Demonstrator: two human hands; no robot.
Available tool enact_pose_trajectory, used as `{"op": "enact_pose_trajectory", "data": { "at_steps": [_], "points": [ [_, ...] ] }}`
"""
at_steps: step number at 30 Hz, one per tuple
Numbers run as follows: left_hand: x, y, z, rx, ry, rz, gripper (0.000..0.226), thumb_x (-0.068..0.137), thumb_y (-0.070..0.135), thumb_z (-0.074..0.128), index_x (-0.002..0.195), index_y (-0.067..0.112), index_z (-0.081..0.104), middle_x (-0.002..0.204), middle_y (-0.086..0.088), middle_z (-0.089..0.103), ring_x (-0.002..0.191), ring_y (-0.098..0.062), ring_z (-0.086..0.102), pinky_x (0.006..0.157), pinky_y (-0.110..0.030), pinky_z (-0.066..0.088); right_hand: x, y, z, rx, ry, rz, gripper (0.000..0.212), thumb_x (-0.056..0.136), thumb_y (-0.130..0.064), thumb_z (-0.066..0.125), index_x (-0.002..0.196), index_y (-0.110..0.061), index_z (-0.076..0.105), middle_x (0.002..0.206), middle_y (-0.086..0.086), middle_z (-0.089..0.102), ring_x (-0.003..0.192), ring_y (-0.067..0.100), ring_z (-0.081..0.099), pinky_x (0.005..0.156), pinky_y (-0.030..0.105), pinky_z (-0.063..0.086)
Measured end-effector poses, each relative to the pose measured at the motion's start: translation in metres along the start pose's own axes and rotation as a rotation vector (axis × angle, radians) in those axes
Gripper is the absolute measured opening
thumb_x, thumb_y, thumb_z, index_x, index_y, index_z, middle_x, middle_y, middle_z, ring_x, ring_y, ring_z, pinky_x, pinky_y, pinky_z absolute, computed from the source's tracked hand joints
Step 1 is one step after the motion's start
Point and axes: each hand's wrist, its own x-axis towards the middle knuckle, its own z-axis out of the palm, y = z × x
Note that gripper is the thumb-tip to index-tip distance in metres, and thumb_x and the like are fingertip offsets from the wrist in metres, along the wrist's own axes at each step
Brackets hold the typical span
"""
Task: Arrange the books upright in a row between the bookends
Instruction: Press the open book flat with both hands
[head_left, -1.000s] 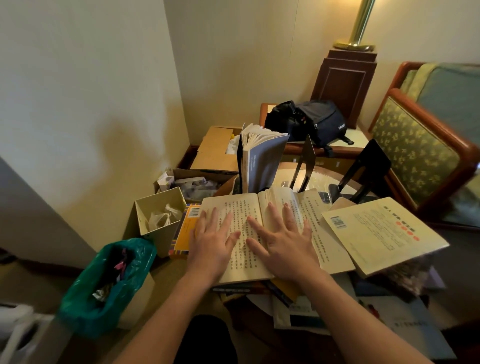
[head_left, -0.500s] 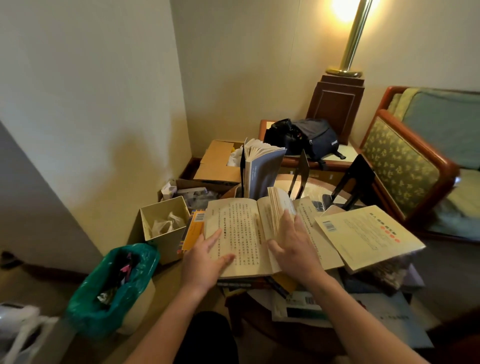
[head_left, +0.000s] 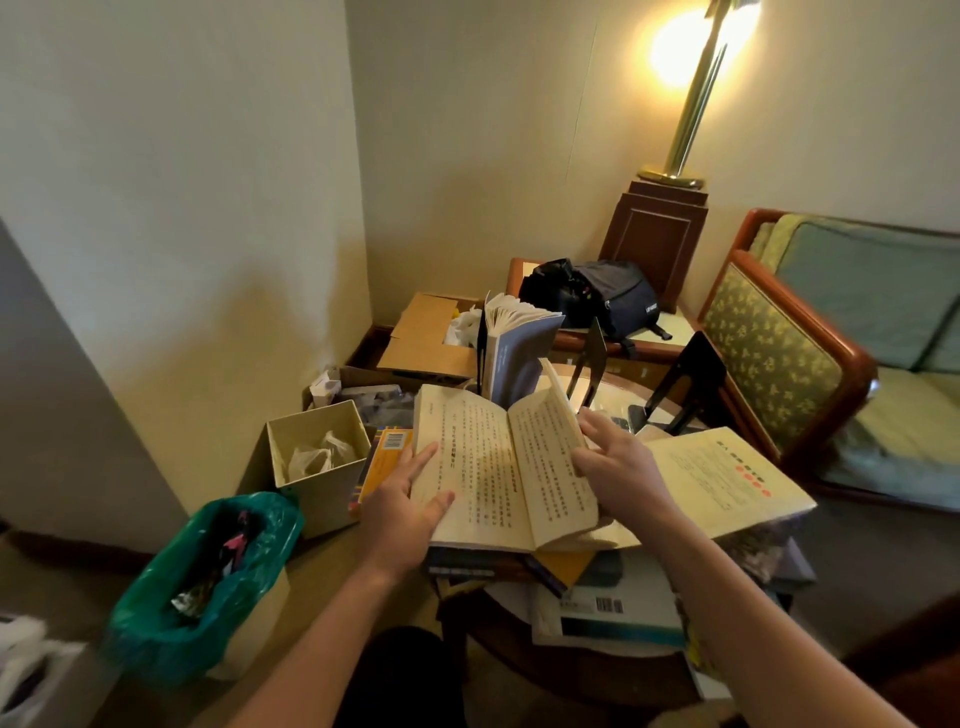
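while the open book (head_left: 498, 467) lies on a pile of other books (head_left: 587, 587) at the near edge of the round counter (head_left: 613, 395), both hands are on it. going l to r: green-lined bin (head_left: 208, 577) on the floor at far left, then a small cream box (head_left: 322, 467) w/ crumpled plastic inside, then an orange book (head_left: 384, 462) lying flat just beside the open one. left hand (head_left: 402, 514) is spread, palm under the book's left edge w/ thumb pressing on the left page. open book has yellowed pages w/ vertical print, its right half lifted & tilted up. right hand (head_left: 618, 467) has fingers curled round the right-hand block of pages, gripping their outer edge. behind the open book a blue-grey book (head_left: 514, 358) stands upright, pages fanned at top, against a dark bookend whose edge only just shows at its left. cardboard box (head_left: 431, 338) sits behind that, to the left. right of the standing book, two more black bookends (head_left: 592, 358) (head_left: 685, 384) stand on the counter, apart from each other, nothing between them. a cream booklet (head_left: 727, 478) w/ red marks lies flat at right, partly under the right wrist & touching the open book. further back: black bag (head_left: 597, 296), lit brass lamp (head_left: 691, 93), & an armchair (head_left: 779, 353) at far right.
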Motion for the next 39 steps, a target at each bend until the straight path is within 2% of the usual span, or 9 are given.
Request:
{"op": "enact_pose_trajectory", "data": {
  "at_steps": [9, 12, 14, 16, 21, 24, 27, 30, 39],
  "points": [
    [0.006, -0.011, 0.000, -0.382, 0.054, -0.123, 0.047, 0.085, 0.054, 0.054, 0.132, 0.056, 0.050, 0.119, 0.007, 0.067, 0.098, -0.016, 0.070, 0.074, -0.044, 0.062, -0.022, -0.051, 0.043, -0.185, -0.190, -0.172, 0.057, 0.096, -0.031, 0.063, 0.147, -0.029, 0.039, 0.111, -0.014, 0.055, 0.088, 0.003, 0.061, 0.056, 0.014, 0.053],
    [0.008, -0.005, -0.003, -0.485, 0.076, -0.178, 0.042, 0.094, 0.060, 0.042, 0.132, 0.048, 0.055, 0.112, 0.010, 0.069, 0.102, -0.019, 0.068, 0.087, -0.052, 0.058, -0.031, -0.053, 0.067, -0.315, -0.216, -0.241, 0.069, 0.094, -0.041, 0.063, 0.152, -0.022, 0.032, 0.143, -0.002, 0.051, 0.115, 0.013, 0.059, 0.085, 0.024, 0.056],
    [0.010, -0.002, -0.003, -0.496, 0.062, -0.185, 0.051, 0.095, 0.060, 0.041, 0.140, 0.039, 0.052, 0.124, 0.014, 0.065, 0.115, -0.015, 0.062, 0.096, -0.045, 0.054, -0.035, -0.051, 0.082, -0.428, -0.291, -0.242, 0.083, 0.094, -0.051, 0.058, 0.160, -0.022, 0.016, 0.165, 0.000, 0.024, 0.144, 0.020, 0.036, 0.113, 0.037, 0.037],
    [0.013, -0.004, -0.003, -0.451, 0.011, -0.190, 0.062, 0.094, 0.059, 0.045, 0.148, 0.028, 0.044, 0.137, 0.009, 0.057, 0.125, -0.015, 0.055, 0.093, -0.031, 0.052, -0.038, -0.048, 0.090, -0.530, -0.377, -0.247, 0.080, 0.098, -0.057, 0.048, 0.161, -0.023, 0.010, 0.168, 0.000, 0.009, 0.153, 0.021, 0.016, 0.122, 0.040, 0.020],
    [0.015, -0.012, 0.003, -0.244, -0.123, -0.214, 0.082, 0.087, 0.049, 0.067, 0.155, 0.023, 0.029, 0.144, 0.001, 0.051, 0.112, -0.014, 0.056, 0.088, -0.032, 0.055, -0.037, -0.049, 0.076, -0.530, -0.279, -0.464, 0.044, 0.104, -0.035, 0.047, 0.147, -0.025, 0.046, 0.151, -0.007, 0.047, 0.136, 0.015, 0.048, 0.104, 0.028, 0.044],
    [0.017, -0.013, 0.010, -0.200, -0.133, -0.185, 0.083, 0.089, 0.041, 0.071, 0.156, 0.021, 0.027, 0.143, 0.005, 0.048, 0.106, -0.007, 0.052, 0.075, -0.018, 0.048, -0.023, -0.043, 0.062, -0.615, -0.102, -0.643, 0.041, 0.101, -0.030, 0.051, 0.141, -0.027, 0.053, 0.153, -0.006, 0.046, 0.144, 0.015, 0.039, 0.118, 0.029, 0.023],
    [0.020, -0.015, 0.014, -0.188, -0.098, -0.196, 0.087, 0.085, 0.043, 0.074, 0.156, 0.025, 0.027, 0.135, 0.003, 0.054, 0.113, -0.012, 0.054, 0.083, -0.026, 0.053, -0.003, -0.028, 0.051, -0.813, -0.064, -0.520, 0.052, 0.100, -0.042, 0.046, 0.150, -0.033, 0.038, 0.167, -0.001, 0.017, 0.155, 0.028, 0.006, 0.123, 0.051, -0.001],
    [0.022, -0.021, 0.020, -0.184, -0.082, -0.204, 0.091, 0.083, 0.042, 0.077, 0.156, 0.028, 0.025, 0.126, 0.007, 0.058, 0.108, -0.014, 0.062, 0.085, -0.037, 0.060, 0.011, -0.011, 0.045, -0.921, -0.161, -0.367, 0.064, 0.100, -0.055, 0.040, 0.157, -0.037, 0.019, 0.168, -0.001, -0.010, 0.153, 0.034, -0.013, 0.122, 0.060, -0.002],
    [0.031, -0.026, 0.028, -0.056, -0.066, -0.223, 0.113, 0.071, 0.046, 0.086, 0.158, 0.024, 0.017, 0.131, 0.000, 0.053, 0.114, -0.018, 0.058, 0.089, -0.040, 0.059, 0.041, 0.018, 0.037, -0.977, -0.274, -0.142, 0.077, 0.096, -0.070, 0.031, 0.159, -0.039, 0.000, 0.167, 0.007, -0.016, 0.151, 0.043, -0.015, 0.122, 0.061, -0.004]
  ]
}}
